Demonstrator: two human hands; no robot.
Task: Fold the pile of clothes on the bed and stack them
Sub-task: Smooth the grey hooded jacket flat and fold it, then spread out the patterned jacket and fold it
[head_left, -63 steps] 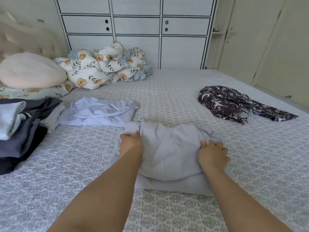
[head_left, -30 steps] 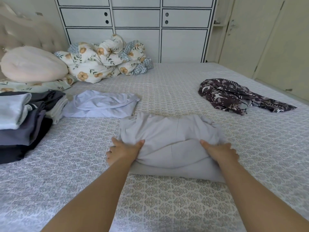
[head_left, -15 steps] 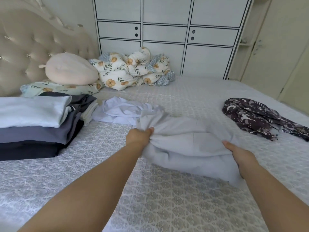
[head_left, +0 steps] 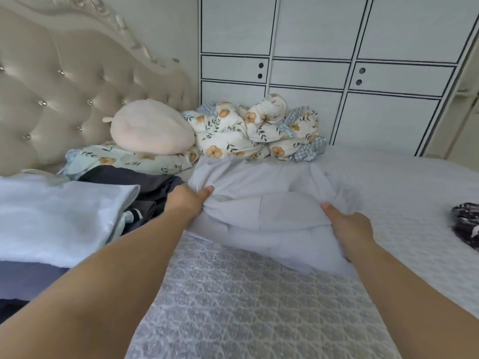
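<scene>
Lifted clear of the patterned grey-white bedspread [head_left: 259, 307] now: folded pale grey garment [head_left: 267, 211], flat on the bed a second ago, raised at both ends and carried toward 9 o'clock, with the view swung leftward along with it.

At 9 o'clock, stack of folded clothes [head_left: 51, 216]: pale blue fabric on top, grey-blue and dark layers beneath, a dark crumpled piece at its far edge. Behind it at 10 to 11 o'clock, tufted beige headboard [head_left: 64, 86], round cream cushion [head_left: 153, 128] on a mint floral pillow [head_left: 124, 159].

Left hand [head_left: 185, 200] at centre-left, thumb on top and fingers tucked under, pinching the garment's left end, just beside the stack's near corner. Garment sagging in the middle, lower layer hanging loose toward the bed. Right hand [head_left: 350, 229] at centre-right, thumb over and fingers curled beneath, gripping the right end.

At 12 o'clock, crumpled floral quilt [head_left: 254, 130] against white wardrobe doors [head_left: 324, 60]. At 3 o'clock, edge of a dark patterned garment [head_left: 466, 224], unfolded, well apart from the hands.

Likely meaning: folding of this piece finished, stacking in progress; placement on top of the pale blue layer called for next, level enough to keep the fold. Drooping lower layer a risk of coming undone. Dark patterned piece apparently left to fold.
</scene>
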